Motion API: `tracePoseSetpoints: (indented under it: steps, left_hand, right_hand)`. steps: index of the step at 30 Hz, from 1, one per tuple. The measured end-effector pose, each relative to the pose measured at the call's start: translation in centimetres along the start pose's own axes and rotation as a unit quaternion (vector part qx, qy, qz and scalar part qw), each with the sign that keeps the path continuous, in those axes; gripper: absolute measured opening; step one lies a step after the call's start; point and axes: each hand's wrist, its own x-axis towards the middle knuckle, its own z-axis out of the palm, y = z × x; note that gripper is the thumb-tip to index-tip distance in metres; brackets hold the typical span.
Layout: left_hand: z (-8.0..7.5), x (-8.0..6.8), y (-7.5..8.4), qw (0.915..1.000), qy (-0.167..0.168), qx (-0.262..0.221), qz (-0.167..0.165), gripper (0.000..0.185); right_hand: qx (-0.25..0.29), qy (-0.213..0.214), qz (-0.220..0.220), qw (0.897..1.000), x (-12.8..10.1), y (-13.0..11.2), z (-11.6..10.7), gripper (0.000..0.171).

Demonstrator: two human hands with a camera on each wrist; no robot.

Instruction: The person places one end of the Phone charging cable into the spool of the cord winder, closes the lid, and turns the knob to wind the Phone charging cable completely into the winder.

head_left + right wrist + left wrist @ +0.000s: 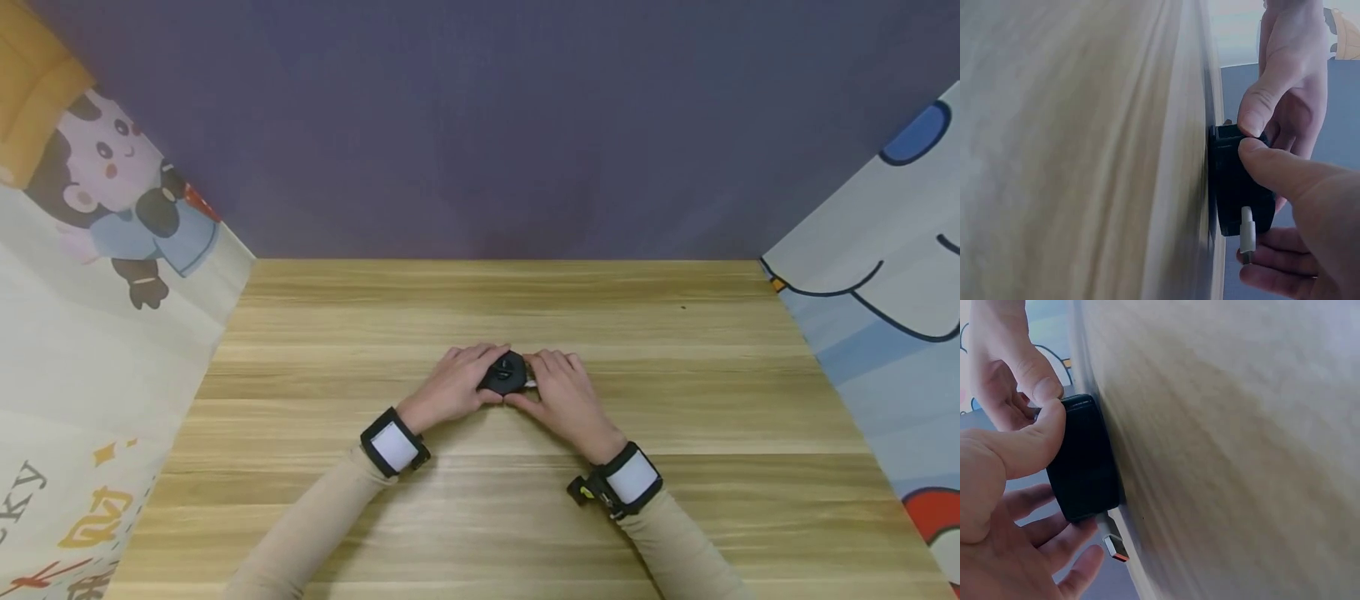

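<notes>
A small black device lies on the wooden table, and both hands hold it. My left hand grips its left side, thumb on the near edge and fingers curled behind. My right hand grips the right side in the same way. In the left wrist view the black device rests flat on the wood and a short metal plug with a red inside sticks out by my fingers. The right wrist view shows the device with a white connector hanging from it by my right thumb.
Cartoon-printed panels stand along the left and right sides of the table, with a dark purple wall behind. Both wrists wear black straps with white patches.
</notes>
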Motion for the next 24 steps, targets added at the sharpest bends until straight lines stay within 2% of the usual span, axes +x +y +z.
tracePoseSetpoints:
  steps: [5,17,21,24]
  left_hand:
    - [0.14,-0.10,0.26,0.9999,0.008,-0.007,0.005,0.078]
    - [-0.05,0.13,0.55,0.9998,-0.016,0.002,-0.013,0.079]
    - [-0.13,0.11,0.57,0.9995,-0.024,-0.004,-0.018,0.085]
    - [-0.07,-0.02,0.36,0.9997,-0.016,-0.005,-0.016,0.092]
  right_hand:
    - [-0.005,-0.001,0.009,1.000,0.01,-0.20,-0.02,0.068]
    - [-0.005,-0.012,0.021,1.000,-0.03,-0.37,-0.21,0.066]
    - [-0.003,-0.015,0.025,1.000,-0.17,-0.44,-0.22,0.068]
    - [0.014,-0.022,0.034,0.999,-0.26,-0.33,-0.30,0.073]
